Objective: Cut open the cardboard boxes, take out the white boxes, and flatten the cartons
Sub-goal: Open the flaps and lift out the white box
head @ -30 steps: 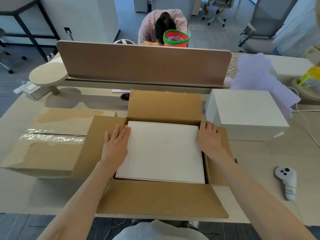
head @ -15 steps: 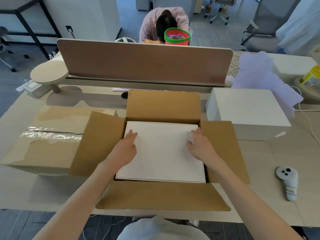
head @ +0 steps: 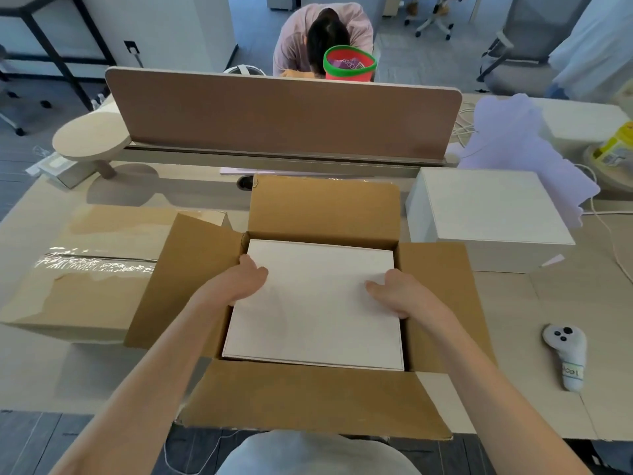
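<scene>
pale wooden desk (head: 513, 337), open brown cardboard carton (head: 308, 402)

the carton sat mid-desk with its flaps spread and a flat white box (head: 318, 303) lying inside. the left hand (head: 239, 281) gripped that box's left edge and the right hand (head: 400, 293) its right edge, thumbs on top, fingers hooked down the sides out of sight. a second white box (head: 489, 207) stood to the right, a taped brown carton (head: 102, 241) to the left.

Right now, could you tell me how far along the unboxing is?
Done: the first white box sits out, and the middle carton is open. In hand: the left hand and right hand grip the inner white box at its sides. Left: the taped carton is sealed; nothing looks flattened.
</scene>
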`<state>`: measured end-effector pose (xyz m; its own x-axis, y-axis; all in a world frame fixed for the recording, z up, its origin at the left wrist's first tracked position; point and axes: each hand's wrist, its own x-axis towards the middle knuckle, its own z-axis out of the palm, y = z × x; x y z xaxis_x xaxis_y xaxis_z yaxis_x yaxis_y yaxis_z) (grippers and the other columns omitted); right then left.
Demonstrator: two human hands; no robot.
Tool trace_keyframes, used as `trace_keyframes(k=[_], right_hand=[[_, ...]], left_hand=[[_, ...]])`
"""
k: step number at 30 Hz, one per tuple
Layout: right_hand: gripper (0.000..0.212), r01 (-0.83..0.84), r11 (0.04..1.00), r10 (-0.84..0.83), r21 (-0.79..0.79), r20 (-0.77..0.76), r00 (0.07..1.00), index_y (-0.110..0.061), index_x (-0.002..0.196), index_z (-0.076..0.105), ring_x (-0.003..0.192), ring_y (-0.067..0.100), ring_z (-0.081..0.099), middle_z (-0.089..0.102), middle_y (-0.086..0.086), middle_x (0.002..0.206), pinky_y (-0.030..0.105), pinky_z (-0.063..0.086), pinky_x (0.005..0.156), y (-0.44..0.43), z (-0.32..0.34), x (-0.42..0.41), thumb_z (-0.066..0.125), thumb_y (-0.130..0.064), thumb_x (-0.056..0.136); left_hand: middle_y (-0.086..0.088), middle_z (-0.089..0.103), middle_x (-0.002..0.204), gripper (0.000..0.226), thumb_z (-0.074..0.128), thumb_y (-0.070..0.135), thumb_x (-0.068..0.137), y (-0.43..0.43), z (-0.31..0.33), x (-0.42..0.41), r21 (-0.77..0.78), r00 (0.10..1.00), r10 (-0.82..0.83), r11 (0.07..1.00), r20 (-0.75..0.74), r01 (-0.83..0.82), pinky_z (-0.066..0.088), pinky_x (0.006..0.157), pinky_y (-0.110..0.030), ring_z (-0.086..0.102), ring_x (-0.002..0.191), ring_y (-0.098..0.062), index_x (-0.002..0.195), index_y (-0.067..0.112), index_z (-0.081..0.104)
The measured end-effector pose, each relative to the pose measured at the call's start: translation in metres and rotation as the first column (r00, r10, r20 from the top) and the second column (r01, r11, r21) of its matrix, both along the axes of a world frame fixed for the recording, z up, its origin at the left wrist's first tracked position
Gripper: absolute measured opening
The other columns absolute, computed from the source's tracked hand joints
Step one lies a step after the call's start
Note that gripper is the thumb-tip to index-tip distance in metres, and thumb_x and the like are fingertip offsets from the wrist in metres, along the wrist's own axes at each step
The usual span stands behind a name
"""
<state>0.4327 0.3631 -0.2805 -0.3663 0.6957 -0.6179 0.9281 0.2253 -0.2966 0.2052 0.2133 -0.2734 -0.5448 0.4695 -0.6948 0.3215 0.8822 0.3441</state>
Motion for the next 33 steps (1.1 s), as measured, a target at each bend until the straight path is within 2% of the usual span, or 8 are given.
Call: trace_keyframes(k=[3, 8, 10, 13, 18, 24, 29, 33], right_hand=[[0.036, 0.098, 0.995, -0.093, 0.033, -0.120, 0.988, -0.008, 0.096, 0.048, 0.069, 0.019, 0.054, 0.056, 0.005, 0.086, 0.027, 0.038, 0.054, -0.003, -0.005, 0.008, 0.044, -0.044, 0.097], [0.033, 0.163, 0.985, -0.144, 0.062, -0.235, 0.961, -0.011, 0.079, 0.045, 0.071, 0.021, 0.051, 0.052, 0.003, 0.078, 0.029, 0.035, 0.059, -0.008, -0.001, 0.013, 0.045, -0.038, 0.097], [0.034, 0.174, 0.978, -0.139, 0.116, -0.260, 0.956, -0.013, 0.072, 0.039, 0.072, 0.023, 0.049, 0.049, 0.002, 0.074, 0.030, 0.033, 0.058, -0.010, 0.003, 0.014, 0.044, -0.036, 0.097], [0.037, 0.152, 0.960, -0.084, 0.236, -0.276, 0.957, -0.017, 0.065, 0.032, 0.064, 0.022, 0.044, 0.041, -0.001, 0.064, 0.030, 0.027, 0.051, -0.008, 0.018, 0.015, 0.042, -0.033, 0.097], [0.040, 0.125, 0.895, 0.003, 0.428, -0.285, 0.958, -0.008, 0.066, 0.051, 0.063, 0.026, 0.054, 0.054, 0.004, 0.062, 0.031, 0.035, 0.054, 0.001, 0.046, 0.016, 0.041, -0.030, 0.098], [0.041, 0.164, 0.835, 0.044, 0.526, -0.360, 0.932, -0.011, 0.055, 0.036, 0.050, 0.022, 0.039, 0.039, 0.004, 0.052, 0.032, 0.032, 0.052, 0.016, 0.082, 0.012, 0.048, -0.019, 0.094], [0.038, 0.201, 0.808, 0.042, 0.554, -0.395, 0.918, -0.013, 0.054, 0.041, 0.059, 0.032, 0.046, 0.047, 0.006, 0.056, 0.032, 0.037, 0.056, 0.030, 0.101, 0.017, 0.048, -0.017, 0.091], [0.027, 0.238, 0.802, 0.009, 0.547, -0.410, 0.912, -0.014, 0.064, 0.051, 0.069, 0.033, 0.049, 0.053, 0.006, 0.066, 0.032, 0.043, 0.063, 0.037, 0.112, 0.024, 0.048, -0.020, 0.090]], left_hand=[[-0.022, 0.020, 0.155, 0.061, 0.025, 0.028, 0.104, 0.005, -0.007, 0.015, -0.038, 0.997, 0.005, 0.999, -0.081, -0.008, 0.028, 0.109, -0.042, 0.032, 0.136, -0.037, 0.153, 0.007, -0.005], [-0.019, 0.037, 0.143, 0.056, 0.028, 0.019, 0.100, 0.003, -0.003, 0.015, 0.028, 0.994, 0.017, 1.000, -0.106, -0.014, 0.037, 0.094, -0.037, 0.044, 0.120, -0.034, 0.151, 0.009, 0.007], [-0.018, 0.033, 0.149, 0.058, 0.028, 0.019, 0.100, -0.001, 0.005, 0.018, 0.021, 0.993, 0.004, 1.000, -0.118, -0.002, 0.036, 0.096, -0.037, 0.041, 0.128, -0.035, 0.153, 0.011, 0.004], [-0.017, 0.039, 0.144, 0.051, 0.029, 0.023, 0.099, -0.006, 0.018, 0.015, 0.067, 0.992, -0.002, 0.998, -0.127, 0.010, 0.041, 0.102, -0.044, 0.045, 0.123, -0.035, 0.148, 0.012, 0.019], [-0.014, 0.036, 0.149, 0.051, 0.027, 0.025, 0.099, -0.008, 0.043, 0.011, 0.135, 0.979, -0.010, 0.990, -0.203, 0.038, 0.039, 0.103, -0.044, 0.041, 0.130, -0.037, 0.150, 0.017, 0.021], [-0.014, 0.040, 0.147, 0.045, 0.025, 0.019, 0.101, -0.001, 0.080, 0.011, 0.142, 0.950, -0.059, 0.984, -0.305, 0.107, 0.039, 0.096, -0.039, 0.042, 0.128, -0.033, 0.145, 0.010, 0.032], [-0.017, 0.052, 0.134, 0.036, 0.025, 0.015, 0.102, 0.014, 0.104, 0.004, 0.201, 0.921, -0.042, 0.971, -0.388, 0.129, 0.042, 0.097, -0.041, 0.051, 0.114, -0.034, 0.128, 0.006, 0.048], [-0.018, 0.053, 0.132, 0.032, 0.026, 0.018, 0.103, 0.026, 0.125, 0.003, 0.245, 0.918, -0.003, 0.963, -0.398, 0.110, 0.040, 0.102, -0.043, 0.050, 0.118, -0.037, 0.116, 0.007, 0.053]])
